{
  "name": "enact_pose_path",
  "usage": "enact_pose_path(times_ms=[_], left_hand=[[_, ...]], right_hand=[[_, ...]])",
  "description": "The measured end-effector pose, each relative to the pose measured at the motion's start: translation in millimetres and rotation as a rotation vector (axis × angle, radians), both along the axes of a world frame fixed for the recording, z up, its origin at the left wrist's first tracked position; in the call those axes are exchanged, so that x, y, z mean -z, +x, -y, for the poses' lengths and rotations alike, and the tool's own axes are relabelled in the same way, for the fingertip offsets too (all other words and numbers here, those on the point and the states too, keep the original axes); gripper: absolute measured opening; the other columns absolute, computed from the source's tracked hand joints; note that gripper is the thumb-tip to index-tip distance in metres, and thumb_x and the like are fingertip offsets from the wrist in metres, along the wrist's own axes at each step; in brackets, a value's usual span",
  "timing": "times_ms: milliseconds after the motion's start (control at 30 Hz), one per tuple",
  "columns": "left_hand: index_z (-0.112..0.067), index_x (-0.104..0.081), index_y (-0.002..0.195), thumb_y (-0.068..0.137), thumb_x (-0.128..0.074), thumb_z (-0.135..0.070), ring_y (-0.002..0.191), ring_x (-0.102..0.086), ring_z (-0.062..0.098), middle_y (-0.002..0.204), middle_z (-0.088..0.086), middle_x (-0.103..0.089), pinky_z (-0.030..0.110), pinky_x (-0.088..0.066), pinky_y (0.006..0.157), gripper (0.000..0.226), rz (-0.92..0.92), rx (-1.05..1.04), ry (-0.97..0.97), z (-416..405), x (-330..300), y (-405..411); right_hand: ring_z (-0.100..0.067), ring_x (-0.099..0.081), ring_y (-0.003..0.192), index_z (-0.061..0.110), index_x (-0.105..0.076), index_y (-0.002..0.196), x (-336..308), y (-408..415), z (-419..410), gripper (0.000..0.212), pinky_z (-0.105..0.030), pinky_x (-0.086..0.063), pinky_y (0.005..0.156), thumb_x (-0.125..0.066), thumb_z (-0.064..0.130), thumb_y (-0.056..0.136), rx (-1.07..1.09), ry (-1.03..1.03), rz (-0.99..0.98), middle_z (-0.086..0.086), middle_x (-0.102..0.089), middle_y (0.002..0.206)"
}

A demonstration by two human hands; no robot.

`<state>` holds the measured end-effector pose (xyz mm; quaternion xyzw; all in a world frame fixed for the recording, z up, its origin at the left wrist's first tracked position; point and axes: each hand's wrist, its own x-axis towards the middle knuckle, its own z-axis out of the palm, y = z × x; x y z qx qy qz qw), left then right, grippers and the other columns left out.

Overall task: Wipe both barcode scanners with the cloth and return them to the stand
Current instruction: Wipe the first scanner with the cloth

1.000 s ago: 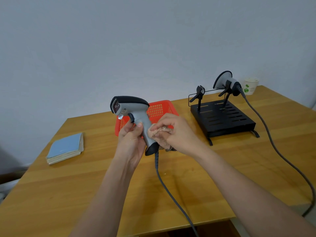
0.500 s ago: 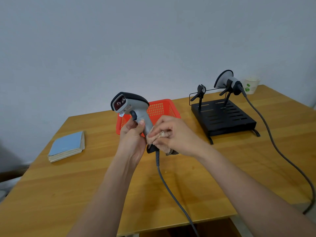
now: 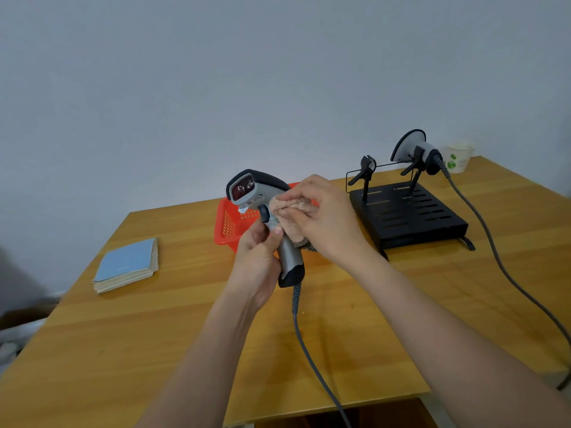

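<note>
Midway through the task, by the look of it. Left hand (image 3: 258, 261) wrapped around the handle of a grey barcode scanner (image 3: 262, 208), holding it above the table (image 3: 154, 335). Right hand (image 3: 324, 220) pinching a beige cloth (image 3: 289, 211), pressed on the scanner's neck just above the left grip. Second scanner (image 3: 412, 148) docked on the black stand (image 3: 408, 211), well beyond the right hand; whether wiped, impossible to tell. Left clip (image 3: 366, 168) vacant, awaiting the held scanner.

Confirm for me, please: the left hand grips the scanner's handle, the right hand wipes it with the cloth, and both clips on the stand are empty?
Not quite. In the head view only the left clip is empty; the right clip holds the second scanner. The rest stands: left hand grips the scanner, right hand wipes with the cloth.
</note>
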<state>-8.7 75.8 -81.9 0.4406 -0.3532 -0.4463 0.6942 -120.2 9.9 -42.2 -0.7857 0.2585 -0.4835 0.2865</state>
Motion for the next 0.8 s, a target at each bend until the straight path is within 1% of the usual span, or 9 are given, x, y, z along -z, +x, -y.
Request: enact_pose_path(times_ms=[67,167,267,333,400,533,600,700,800], left_hand=[[0.003,-0.044,0.138,0.099,-0.044,-0.002,0.121,-0.057,0.034,0.132,0.022,-0.057,0.049,-0.045,0.102,0.039,0.000,0.046,-0.034,0.9,-1.9,0.2],[0.000,-0.045,0.137,0.095,-0.042,0.012,0.116,-0.060,0.031,0.123,0.019,-0.062,0.042,-0.051,0.097,0.043,-0.003,0.099,-0.048,-2.8,-4.1,1.6],[-0.002,-0.050,0.133,0.091,-0.044,0.018,0.115,-0.059,0.034,0.118,0.018,-0.064,0.048,-0.048,0.099,0.047,-0.004,0.105,-0.050,-3.6,-2.2,4.5],[-0.003,-0.050,0.134,0.090,-0.045,0.018,0.116,-0.058,0.037,0.119,0.019,-0.064,0.050,-0.046,0.099,0.049,-0.001,0.101,-0.033,-2.6,-3.0,4.9],[-0.007,-0.051,0.135,0.087,-0.049,0.017,0.111,-0.060,0.034,0.116,0.017,-0.066,0.045,-0.049,0.093,0.053,0.026,0.110,-0.027,-2.2,-5.4,1.7],[-0.004,-0.045,0.138,0.083,-0.049,0.020,0.111,-0.062,0.031,0.116,0.019,-0.065,0.040,-0.053,0.087,0.060,0.042,0.133,-0.052,-1.0,-10.3,-5.4],[-0.004,-0.043,0.140,0.081,-0.053,0.016,0.113,-0.061,0.031,0.121,0.021,-0.062,0.041,-0.053,0.092,0.063,0.039,0.123,-0.063,-0.7,-10.6,-4.3],[-0.007,-0.044,0.141,0.090,-0.047,0.020,0.117,-0.061,0.033,0.125,0.020,-0.062,0.047,-0.048,0.101,0.059,0.048,0.103,-0.043,-2.1,-8.8,0.9],[-0.013,-0.045,0.142,0.091,-0.049,0.017,0.116,-0.060,0.033,0.122,0.018,-0.064,0.044,-0.050,0.098,0.059,0.071,0.081,-0.014,-0.9,-7.8,2.9]], right_hand=[[-0.006,-0.056,0.088,0.017,-0.075,0.093,4.1,3.5,-2.8,0.018,-0.015,-0.045,0.078,-0.073,0.007,0.078,-0.019,-0.013,-0.020,0.005,-0.060,0.090],[-0.013,-0.059,0.089,0.014,-0.076,0.088,9.5,1.4,0.7,0.021,-0.023,-0.047,0.077,-0.067,-0.001,0.076,-0.054,-0.090,-0.097,-0.001,-0.064,0.092],[-0.014,-0.060,0.085,0.011,-0.076,0.082,11.3,-4.2,1.8,0.025,-0.029,-0.049,0.073,-0.062,-0.006,0.071,-0.063,-0.113,-0.158,-0.004,-0.066,0.090],[-0.009,-0.059,0.085,0.010,-0.075,0.084,8.3,-7.0,0.3,0.023,-0.025,-0.050,0.075,-0.062,-0.006,0.074,-0.022,-0.048,-0.058,-0.003,-0.065,0.091],[-0.005,-0.057,0.086,0.013,-0.074,0.087,3.2,-5.9,-1.0,0.018,-0.017,-0.048,0.076,-0.067,-0.001,0.078,0.026,-0.006,0.055,-0.002,-0.063,0.092],[-0.007,-0.056,0.089,0.016,-0.075,0.093,1.6,1.9,-6.3,0.018,-0.010,-0.044,0.077,-0.072,0.006,0.079,0.017,-0.029,-0.003,0.000,-0.060,0.094],[-0.009,-0.057,0.089,0.015,-0.076,0.090,5.5,0.6,-5.6,0.019,-0.013,-0.044,0.077,-0.070,0.002,0.078,-0.006,-0.056,-0.040,0.000,-0.062,0.092],[-0.011,-0.058,0.086,0.012,-0.076,0.085,10.2,-5.8,-1.2,0.024,-0.026,-0.049,0.076,-0.064,-0.006,0.074,-0.028,-0.071,-0.089,-0.003,-0.063,0.091],[-0.005,-0.056,0.085,0.011,-0.074,0.087,5.7,-8.1,-3.8,0.021,-0.019,-0.049,0.074,-0.064,-0.005,0.077,0.021,-0.051,0.020,-0.003,-0.061,0.092]])
